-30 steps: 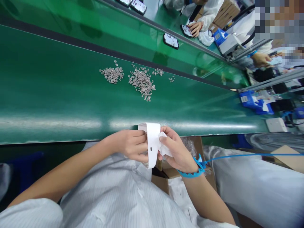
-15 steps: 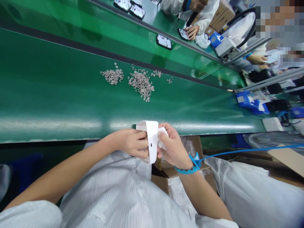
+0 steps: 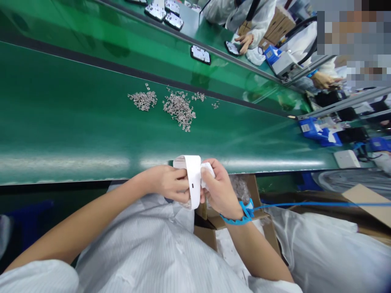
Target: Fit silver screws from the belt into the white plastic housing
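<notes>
A white curved plastic shell (image 3: 193, 183) with a small dark slot is held above the bench's near edge. My left hand (image 3: 172, 183) grips it from the left, some fingers reaching inside the loop and partly hidden by it. On the other side, my right hand (image 3: 221, 185) pinches a folded white wipe (image 3: 208, 173) against or close beside the shell's right side. A blue wrist strap (image 3: 241, 215) with a cord circles my right wrist. Beyond the hands, small shiny metal pieces lie in a large pile (image 3: 179, 109) and a smaller pile (image 3: 143, 100).
Across the dark rail (image 3: 128, 71), a black-framed device part (image 3: 200, 54) lies on the green belt. A co-worker's hand (image 3: 245, 42) touches a similar part farther back. Blue bins (image 3: 311, 128) stand at right. An open cardboard box (image 3: 253, 191) sits below the bench edge.
My hands and the white shell keep nearly the same pose while the view shifts slightly. The device part across the rail has moved a little left. The co-worker's fingers have shifted.
</notes>
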`<state>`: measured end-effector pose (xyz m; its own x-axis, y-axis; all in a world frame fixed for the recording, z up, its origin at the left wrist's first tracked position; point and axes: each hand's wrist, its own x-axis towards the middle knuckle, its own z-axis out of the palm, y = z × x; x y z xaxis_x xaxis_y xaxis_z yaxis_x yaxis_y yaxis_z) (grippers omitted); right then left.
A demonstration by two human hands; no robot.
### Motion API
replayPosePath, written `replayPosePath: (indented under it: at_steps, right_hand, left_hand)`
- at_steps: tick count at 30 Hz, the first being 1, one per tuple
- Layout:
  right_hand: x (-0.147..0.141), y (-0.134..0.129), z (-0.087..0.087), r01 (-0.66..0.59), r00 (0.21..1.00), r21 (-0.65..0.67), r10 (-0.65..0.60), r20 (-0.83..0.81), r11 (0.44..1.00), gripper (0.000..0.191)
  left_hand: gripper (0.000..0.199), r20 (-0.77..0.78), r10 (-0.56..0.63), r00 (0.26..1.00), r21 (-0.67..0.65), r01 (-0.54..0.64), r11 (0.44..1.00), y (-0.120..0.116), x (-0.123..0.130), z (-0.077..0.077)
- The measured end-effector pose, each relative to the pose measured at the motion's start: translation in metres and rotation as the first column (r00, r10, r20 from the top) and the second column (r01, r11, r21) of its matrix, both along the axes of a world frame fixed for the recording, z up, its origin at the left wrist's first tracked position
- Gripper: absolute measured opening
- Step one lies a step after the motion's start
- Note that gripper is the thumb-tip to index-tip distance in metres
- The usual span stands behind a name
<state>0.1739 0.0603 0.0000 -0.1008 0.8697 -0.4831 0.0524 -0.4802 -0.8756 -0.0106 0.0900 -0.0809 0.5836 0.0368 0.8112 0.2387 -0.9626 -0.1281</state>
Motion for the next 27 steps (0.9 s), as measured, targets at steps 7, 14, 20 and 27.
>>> replayPosePath:
  at_steps: [7,14,20,27]
  right_hand:
    - [0.001,0.0,-0.001,-0.021,0.999,0.046,0.02,0.025,0.999,0.036]
    - [0.023,0.035,-0.025,0.219,0.973,0.267,-0.232,0.016,0.938,0.039]
    - [0.071,0.075,-0.081,0.254,0.76,0.56,-0.521,0.39,0.789,0.031]
    - [0.06,0.064,-0.089,0.044,0.61,0.689,-0.566,0.555,0.724,0.025]
  left_hand:
    - [0.026,-0.023,-0.012,1.0,0.002,0.012,1.0,0.001,-0.001,0.002]
    - [0.016,-0.059,0.005,0.998,-0.124,-0.012,0.992,-0.003,-0.003,0.005]
    - [0.019,0.126,-0.099,0.987,-0.165,0.119,0.979,-0.005,-0.002,0.022]
    - [0.022,0.16,-0.114,0.98,-0.229,0.149,0.962,-0.005,0.0,0.023]
